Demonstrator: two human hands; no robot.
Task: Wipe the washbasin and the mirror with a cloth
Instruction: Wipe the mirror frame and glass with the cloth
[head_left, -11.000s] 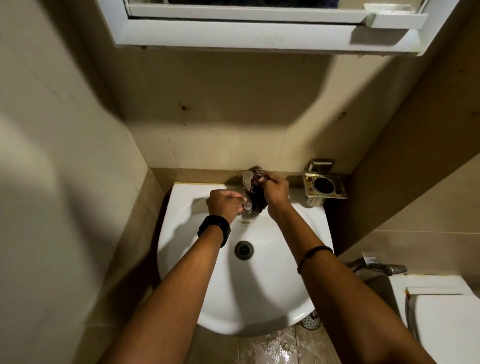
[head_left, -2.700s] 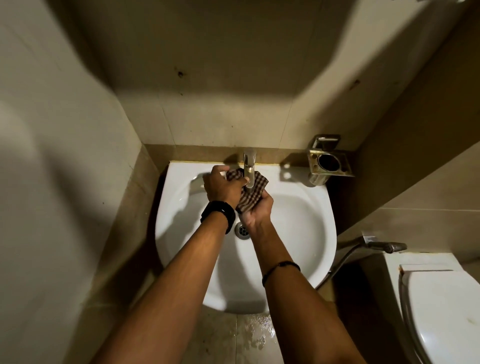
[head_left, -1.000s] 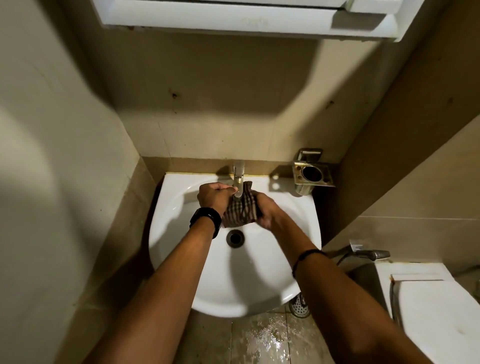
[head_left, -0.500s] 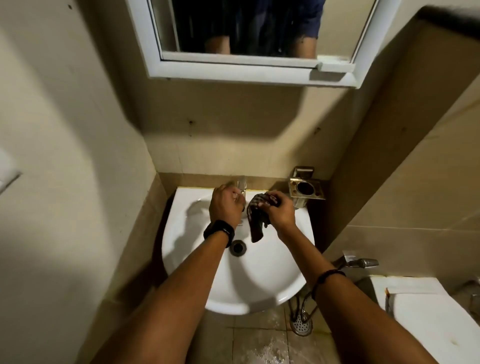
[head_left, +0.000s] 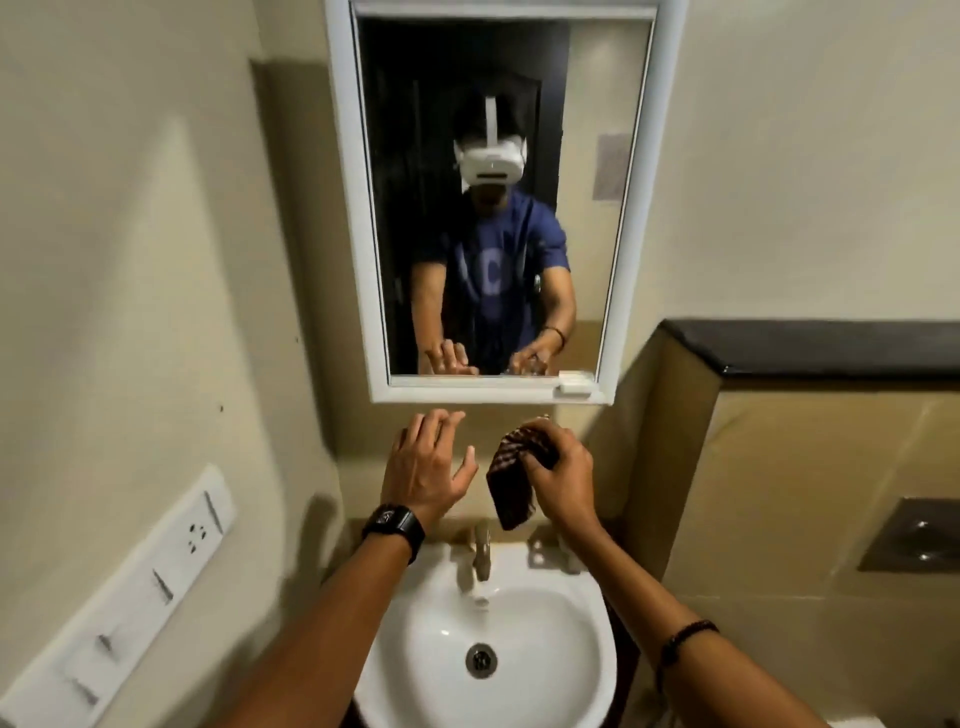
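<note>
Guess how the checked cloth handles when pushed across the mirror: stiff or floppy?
Probably floppy: the checked cloth droops in a loose fold below the right hand that bunches its top. Likely light, since one hand carries it. On the mirror it will probably crumple unless pressed flat.

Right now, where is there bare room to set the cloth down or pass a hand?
The basin bowl around the drain, between the forearms, is bare, as is the dark ledge right of the mirror. Below the mirror it is crowded: left hand, right hand gripping the cloth, tap beneath.
</note>
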